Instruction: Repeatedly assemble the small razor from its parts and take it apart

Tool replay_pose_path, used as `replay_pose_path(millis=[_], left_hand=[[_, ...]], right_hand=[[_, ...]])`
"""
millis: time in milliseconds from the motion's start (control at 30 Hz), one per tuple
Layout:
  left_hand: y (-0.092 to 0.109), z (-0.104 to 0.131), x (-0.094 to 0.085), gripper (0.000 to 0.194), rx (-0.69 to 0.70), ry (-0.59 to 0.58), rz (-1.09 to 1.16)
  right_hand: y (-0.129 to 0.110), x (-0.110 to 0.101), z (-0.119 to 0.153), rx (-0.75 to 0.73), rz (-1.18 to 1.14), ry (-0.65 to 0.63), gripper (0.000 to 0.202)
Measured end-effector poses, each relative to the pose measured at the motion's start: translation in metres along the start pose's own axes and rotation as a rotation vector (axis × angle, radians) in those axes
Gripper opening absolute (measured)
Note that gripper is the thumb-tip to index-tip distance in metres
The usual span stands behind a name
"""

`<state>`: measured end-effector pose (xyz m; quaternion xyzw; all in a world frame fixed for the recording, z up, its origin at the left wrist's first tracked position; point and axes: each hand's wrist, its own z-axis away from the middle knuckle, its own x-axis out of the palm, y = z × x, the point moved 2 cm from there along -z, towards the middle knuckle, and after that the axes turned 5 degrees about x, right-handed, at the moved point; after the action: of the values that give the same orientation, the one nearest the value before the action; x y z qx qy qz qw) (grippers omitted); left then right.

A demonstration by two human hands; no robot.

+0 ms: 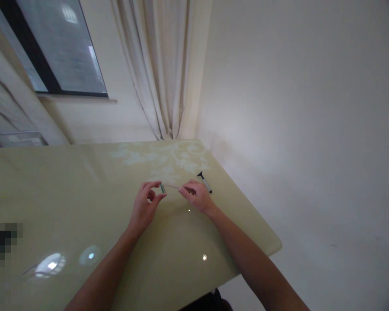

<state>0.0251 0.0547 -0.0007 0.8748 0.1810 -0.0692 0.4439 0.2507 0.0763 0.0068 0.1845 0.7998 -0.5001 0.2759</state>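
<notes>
My left hand (145,205) pinches a small green-and-white piece (162,188) between thumb and fingers, upright and slightly tilted. What kind of thing it is, I cannot make out. A thin pale strip or stick (172,186) reaches from beside that piece to my right hand (196,195), whose thumb and fingers are closed on its end. Whether the strip touches the green piece is too small to tell. Both hands are just above the glossy table (94,198). Just beyond my right hand lies a razor (205,182) with a black head and a grey handle.
A plain wall (294,108) runs along the table's right side. At the back hang beige curtains (158,65) beside a dark-framed window (65,47). A blurred-out dark patch (0,246) sits at the left edge. Lamp reflections shine on the tabletop.
</notes>
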Motion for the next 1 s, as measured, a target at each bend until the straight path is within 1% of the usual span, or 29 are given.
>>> replay_pose_path(millis=[67, 200, 333, 467, 633, 767, 900, 1000], left_hand=[[-0.0002, 0.0002, 0.0004, 0.031, 0.000, 0.001, 0.000], [-0.0007, 0.0003, 0.0010, 0.031, 0.011, 0.005, -0.005], [-0.0012, 0.0006, 0.0011, 0.032, 0.023, -0.002, -0.027], [-0.0016, 0.0006, 0.0009, 0.030, 0.021, 0.009, -0.027], [0.0002, 0.0001, 0.0012, 0.031, 0.026, 0.003, -0.010], [0.0006, 0.0007, 0.0010, 0.030, 0.026, -0.003, -0.027], [-0.0004, 0.0011, 0.0017, 0.032, 0.018, -0.001, -0.027], [-0.0011, 0.0007, 0.0021, 0.031, 0.010, 0.005, -0.021]], right_hand=[[-0.0008, 0.0004, 0.0002, -0.010, 0.018, -0.002, 0.041], [0.0008, -0.0008, -0.0003, 0.037, 0.064, 0.051, 0.042], [-0.0002, 0.0012, -0.0002, -0.001, 0.034, -0.018, 0.038], [0.0013, -0.0002, -0.0003, 0.051, 0.088, 0.031, 0.037], [-0.0015, 0.0009, -0.0003, -0.005, 0.037, -0.029, 0.036], [-0.0019, -0.0014, -0.0008, 0.047, 0.079, 0.030, 0.039], [-0.0040, -0.0013, 0.0000, -0.002, 0.027, -0.027, 0.036], [-0.0030, -0.0016, 0.0002, 0.011, 0.052, -0.005, 0.039]])
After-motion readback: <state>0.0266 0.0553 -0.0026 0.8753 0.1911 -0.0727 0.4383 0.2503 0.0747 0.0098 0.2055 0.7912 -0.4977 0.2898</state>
